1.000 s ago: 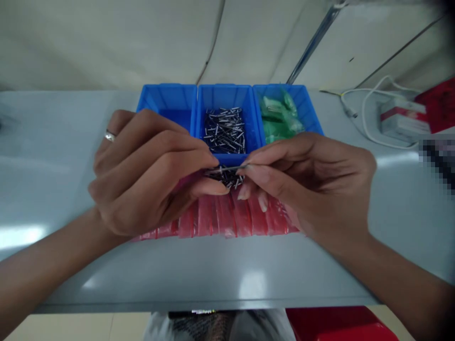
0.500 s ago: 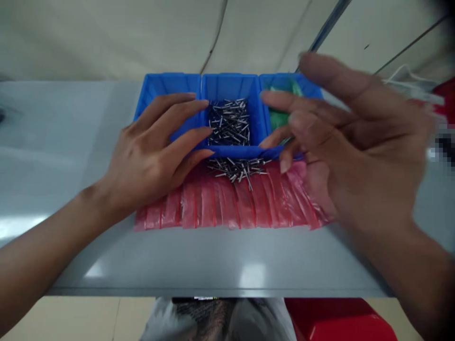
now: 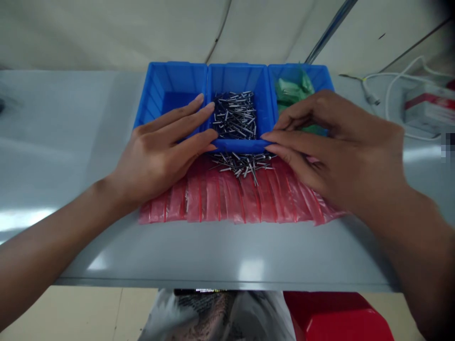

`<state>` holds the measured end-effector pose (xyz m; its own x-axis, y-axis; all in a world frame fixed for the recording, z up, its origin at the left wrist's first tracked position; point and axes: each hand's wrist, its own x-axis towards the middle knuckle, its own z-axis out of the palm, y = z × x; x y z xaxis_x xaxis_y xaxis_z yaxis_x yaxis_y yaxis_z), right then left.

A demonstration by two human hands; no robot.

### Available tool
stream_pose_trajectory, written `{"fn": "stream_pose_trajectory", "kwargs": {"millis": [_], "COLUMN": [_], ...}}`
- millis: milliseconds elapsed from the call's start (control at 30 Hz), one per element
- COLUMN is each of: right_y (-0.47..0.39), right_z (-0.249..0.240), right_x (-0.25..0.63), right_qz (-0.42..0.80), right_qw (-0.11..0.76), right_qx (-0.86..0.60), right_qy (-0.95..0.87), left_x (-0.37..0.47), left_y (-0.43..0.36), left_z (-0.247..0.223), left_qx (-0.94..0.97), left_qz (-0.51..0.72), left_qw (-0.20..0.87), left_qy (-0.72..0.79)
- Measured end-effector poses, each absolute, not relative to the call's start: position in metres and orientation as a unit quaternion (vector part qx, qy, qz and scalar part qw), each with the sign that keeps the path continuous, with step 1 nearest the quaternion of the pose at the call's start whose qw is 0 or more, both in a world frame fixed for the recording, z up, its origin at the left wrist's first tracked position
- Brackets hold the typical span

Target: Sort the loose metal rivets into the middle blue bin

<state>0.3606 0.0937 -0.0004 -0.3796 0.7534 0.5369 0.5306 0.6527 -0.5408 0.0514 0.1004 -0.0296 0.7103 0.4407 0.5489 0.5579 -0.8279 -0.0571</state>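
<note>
Left hand [image 3: 156,151] and right hand [image 3: 341,147], both released, partly hide the bags [image 3: 234,201] (pink)

Grey table [image 3: 64,142] bears blue bins [image 3: 236,78], red bags [image 3: 241,201].

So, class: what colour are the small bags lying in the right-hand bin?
Green bags, seen in the head view.

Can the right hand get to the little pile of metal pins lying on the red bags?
Probably yes. The right hand lies flat beside the loose pins on the red bags, fingertips almost at the pile, nothing between.
</note>
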Motion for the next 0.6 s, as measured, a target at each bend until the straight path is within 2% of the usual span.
{"fn": "stream_pose_trajectory", "kwargs": {"millis": [67,133,333,600], "right_y": [0.089,0.083,0.074,0.076], "right_z": [0.002,0.001,-0.011,-0.015], "right_x": [0.357,0.353,0.343,0.342], "right_qz": [0.043,-0.009,-0.046,-0.082], "right_qw": [0.339,0.328,0.208,0.208], "right_qx": [-0.374,-0.347,-0.228,-0.239], "right_qy": [-0.862,-0.878,-0.95,-0.945], "left_x": [0.051,0.052,0.053,0.054], "left_y": [0.1,0.1,0.099,0.099], "left_z": [-0.03,-0.031,-0.026,-0.025], "left_qx": [-0.919,-0.918,-0.921,-0.915], "left_qz": [-0.264,-0.264,-0.251,-0.245], "left_qw": [0.109,0.117,0.115,0.11], "left_qy": [-0.272,-0.271,-0.274,-0.301]}}
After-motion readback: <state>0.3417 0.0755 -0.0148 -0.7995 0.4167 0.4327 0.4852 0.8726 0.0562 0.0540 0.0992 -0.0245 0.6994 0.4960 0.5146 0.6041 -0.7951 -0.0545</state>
